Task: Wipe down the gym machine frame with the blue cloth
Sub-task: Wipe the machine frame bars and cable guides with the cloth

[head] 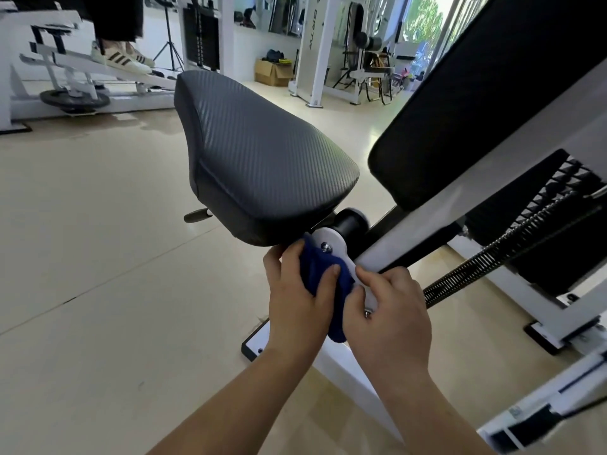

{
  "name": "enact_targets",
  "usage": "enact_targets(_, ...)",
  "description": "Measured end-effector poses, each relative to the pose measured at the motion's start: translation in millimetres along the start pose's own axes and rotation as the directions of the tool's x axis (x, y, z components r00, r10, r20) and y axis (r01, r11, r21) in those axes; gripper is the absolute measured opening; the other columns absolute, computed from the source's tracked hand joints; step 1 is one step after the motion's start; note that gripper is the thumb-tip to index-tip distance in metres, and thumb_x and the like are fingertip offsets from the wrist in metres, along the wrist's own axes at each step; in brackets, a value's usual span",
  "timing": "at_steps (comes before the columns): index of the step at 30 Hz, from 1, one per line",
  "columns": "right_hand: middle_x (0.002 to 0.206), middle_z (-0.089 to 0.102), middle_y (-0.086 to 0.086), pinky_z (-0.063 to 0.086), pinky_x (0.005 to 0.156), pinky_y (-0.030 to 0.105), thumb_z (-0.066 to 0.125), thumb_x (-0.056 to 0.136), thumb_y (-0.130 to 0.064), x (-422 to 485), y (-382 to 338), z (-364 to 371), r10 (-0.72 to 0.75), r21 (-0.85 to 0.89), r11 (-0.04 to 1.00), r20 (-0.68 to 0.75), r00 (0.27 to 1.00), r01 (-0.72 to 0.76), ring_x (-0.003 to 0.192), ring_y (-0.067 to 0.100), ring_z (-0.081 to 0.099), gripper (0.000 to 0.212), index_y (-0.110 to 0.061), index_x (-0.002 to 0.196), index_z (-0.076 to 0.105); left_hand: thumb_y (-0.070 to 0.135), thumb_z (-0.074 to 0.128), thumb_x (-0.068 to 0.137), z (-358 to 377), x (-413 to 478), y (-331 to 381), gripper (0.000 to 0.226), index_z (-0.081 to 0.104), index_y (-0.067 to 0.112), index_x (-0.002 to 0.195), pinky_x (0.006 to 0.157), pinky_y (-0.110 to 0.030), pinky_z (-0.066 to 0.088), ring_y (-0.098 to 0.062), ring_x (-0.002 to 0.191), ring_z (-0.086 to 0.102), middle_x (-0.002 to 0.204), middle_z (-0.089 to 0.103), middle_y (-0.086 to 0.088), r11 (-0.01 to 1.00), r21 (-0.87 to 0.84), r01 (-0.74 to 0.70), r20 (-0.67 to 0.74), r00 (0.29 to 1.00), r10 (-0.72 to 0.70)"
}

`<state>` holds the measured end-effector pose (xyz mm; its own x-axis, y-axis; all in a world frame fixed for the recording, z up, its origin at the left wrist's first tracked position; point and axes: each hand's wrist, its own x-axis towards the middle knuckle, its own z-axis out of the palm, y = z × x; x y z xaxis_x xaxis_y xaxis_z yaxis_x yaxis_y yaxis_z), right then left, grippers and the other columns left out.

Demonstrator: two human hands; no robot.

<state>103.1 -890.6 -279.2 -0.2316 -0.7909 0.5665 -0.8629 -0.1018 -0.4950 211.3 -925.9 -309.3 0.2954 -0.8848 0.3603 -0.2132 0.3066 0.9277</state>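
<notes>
The blue cloth (323, 277) is pressed against the white bracket (331, 246) of the gym machine frame (437, 231), just under the rear of the dark seat (259, 159). My left hand (300, 303) grips the cloth, thumb over its front and fingers behind it. My right hand (387, 313) is beside it, fingers curled round the lower edge of the bracket and the cloth's right side. The cloth's tail hangs down between both hands.
A black back pad (492, 103) slopes up at the right, with a weight stack (551, 218) and a coiled cable (492, 257) behind the frame. A person's shoes (121, 57) rest on another machine at the far left. A cardboard box (272, 72) stands at the back.
</notes>
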Motion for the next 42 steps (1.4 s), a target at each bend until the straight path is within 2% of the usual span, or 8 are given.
enact_targets(6,0.096,0.053,-0.009,0.04,0.071,0.026,0.052,0.087,-0.035,-0.6,0.7,1.2,0.002,-0.008,1.0,-0.013,1.0,-0.002,0.094,0.015,0.049,0.037,-0.026,0.114,0.076,0.014,0.065,0.097,3.9,-2.4,-15.5,0.054,0.049,0.027,0.147,0.105,-0.034,0.049,-0.013,0.135,0.044,0.153,0.03,0.005,0.949,0.201,-0.243,0.053,0.97,0.237)
enact_targets(11,0.095,0.052,-0.01,0.033,0.065,0.015,0.053,0.086,-0.033,-0.1,0.6,2.6,0.0,0.001,1.0,-0.017,1.0,0.0,0.092,0.01,0.042,0.037,-0.024,0.114,0.076,0.012,0.064,0.097,-0.7,-4.3,-25.7,0.053,0.052,0.031,0.145,0.098,-0.015,0.046,0.008,0.117,0.049,0.13,0.037,0.017,0.99,0.109,-0.085,0.024,0.996,0.083)
enact_targets(16,0.096,0.054,-0.009,0.038,0.077,0.027,0.05,0.086,-0.034,1.5,-1.8,-1.5,0.037,0.013,0.999,0.016,0.999,-0.037,0.098,0.017,0.051,0.04,-0.027,0.115,0.076,0.054,0.06,0.092,14.9,-39.7,-12.5,0.033,0.062,0.042,0.123,0.093,-0.035,0.053,-0.011,0.109,0.059,0.121,0.055,0.01,0.999,0.028,-0.032,0.102,0.994,0.029)
enact_targets(20,0.095,0.051,-0.013,0.033,0.073,0.018,0.048,0.091,-0.027,1.1,2.3,-6.0,0.003,0.023,1.0,0.082,0.997,-0.005,0.096,0.009,0.044,0.04,-0.03,0.123,0.073,0.016,0.067,0.094,-3.0,-33.5,-11.1,0.042,0.061,0.033,0.132,0.087,-0.021,0.049,-0.001,0.102,0.06,0.11,0.061,0.019,0.994,0.074,-0.075,0.064,0.995,0.071)
enact_targets(29,0.089,0.049,-0.012,0.031,0.079,0.002,0.041,0.095,-0.032,1.0,0.4,-10.3,-0.006,0.086,0.996,0.067,0.998,0.001,0.088,0.006,0.039,0.042,-0.03,0.12,0.074,0.011,0.066,0.096,3.6,-8.2,-16.1,0.048,0.055,0.013,0.142,0.093,-0.025,0.053,-0.019,0.115,0.055,0.136,0.045,-0.008,0.876,0.275,-0.396,0.181,0.916,0.358)
enact_targets(32,0.096,0.052,-0.012,0.033,0.075,0.012,0.03,0.091,-0.041,0.2,0.2,-8.7,0.013,0.081,0.997,0.071,0.997,-0.019,0.096,0.009,0.043,0.055,-0.029,0.125,0.072,0.017,0.058,0.099,-3.4,-31.8,-44.5,0.042,0.057,0.016,0.141,0.088,-0.032,0.055,-0.016,0.107,0.059,0.13,0.051,-0.004,0.899,0.276,-0.34,0.267,0.926,0.269)
enact_targets(36,0.101,0.054,-0.012,0.033,0.075,0.01,0.03,0.088,-0.04,0.4,3.7,-7.1,0.008,0.08,0.997,0.092,0.996,-0.015,0.1,0.01,0.045,0.058,-0.028,0.128,0.07,0.007,0.058,0.101,-16.2,-24.5,-44.9,0.037,0.059,0.013,0.138,0.084,-0.003,0.043,0.017,0.103,0.052,0.126,0.052,0.003,0.955,0.232,-0.185,0.184,0.972,0.144)
enact_targets(42,0.096,0.047,-0.012,0.036,0.072,0.02,0.062,0.093,-0.022,-2.5,1.2,-3.1,-0.02,-0.01,1.0,0.043,0.999,0.02,0.094,0.01,0.04,0.032,-0.025,0.124,0.072,0.011,0.056,0.101,-2.8,-22.6,-44.6,0.049,0.048,0.019,0.148,0.097,-0.016,0.045,-0.006,0.112,0.054,0.133,0.042,0.005,0.959,0.238,-0.155,0.175,0.978,0.115)
